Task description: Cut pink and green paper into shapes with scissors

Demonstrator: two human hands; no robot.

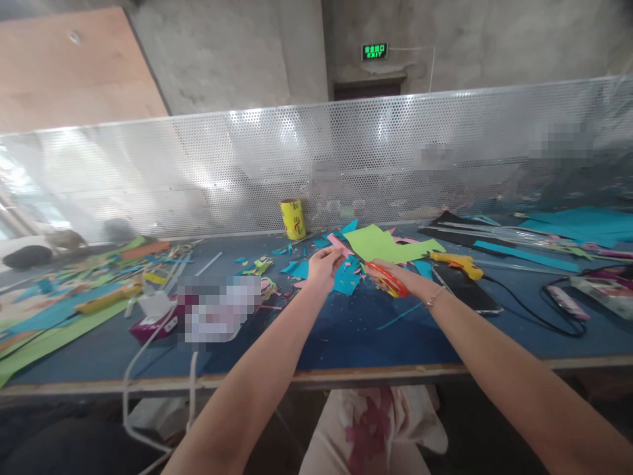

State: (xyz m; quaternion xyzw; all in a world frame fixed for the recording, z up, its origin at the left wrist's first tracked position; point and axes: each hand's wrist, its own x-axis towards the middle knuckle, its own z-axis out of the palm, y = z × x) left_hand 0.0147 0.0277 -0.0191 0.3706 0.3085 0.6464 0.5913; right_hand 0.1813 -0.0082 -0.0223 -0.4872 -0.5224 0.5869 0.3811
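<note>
My left hand (324, 269) pinches a small pink piece of paper (339, 245) over the middle of the table. Close by on the right, my right hand (413, 280) is closed around a pair of scissors with red-orange handles (390, 276). The scissor blades point toward the pink paper, but whether they touch it I cannot tell. Behind both hands lies a light green sheet of paper (373, 243) with cut edges. Blue paper pieces (346, 282) and tiny scraps are scattered beneath and around the hands.
A yellow roll (293, 220) stands against the perforated metal screen (237, 178). To the right are a yellow glue gun (457, 264) with a black cable and a dark phone-like slab (467, 290). A purple power strip (153, 324) with white cables and coloured paper lie left.
</note>
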